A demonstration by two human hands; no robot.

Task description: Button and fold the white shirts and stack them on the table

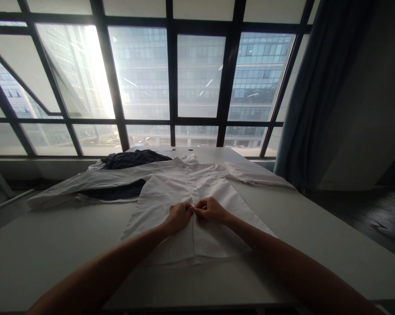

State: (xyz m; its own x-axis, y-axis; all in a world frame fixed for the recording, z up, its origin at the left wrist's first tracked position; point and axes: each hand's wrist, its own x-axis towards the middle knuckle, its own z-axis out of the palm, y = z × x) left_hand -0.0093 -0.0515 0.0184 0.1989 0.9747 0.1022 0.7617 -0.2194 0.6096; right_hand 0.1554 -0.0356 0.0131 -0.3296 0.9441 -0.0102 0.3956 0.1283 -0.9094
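A white shirt (167, 188) lies spread front side up, its collar toward the window and its hem toward me. One sleeve stretches out to the left, the other to the right. On the front opening, at about the lower middle of the shirt, my left hand (179, 216) and my right hand (212, 210) meet with their fingertips almost touching. Both are closed in a pinch on the shirt's front edges. Any button between the fingers is too small and too hidden to make out. Below the hands the opening shows as a dark line down to the hem.
The shirt rests on a long white table (315, 236). Dark clothing (135, 158) is heaped at its far left, with more dark cloth under the left sleeve. Behind stand large framed windows (138, 74), and a blue curtain (312, 109) hangs at the right.
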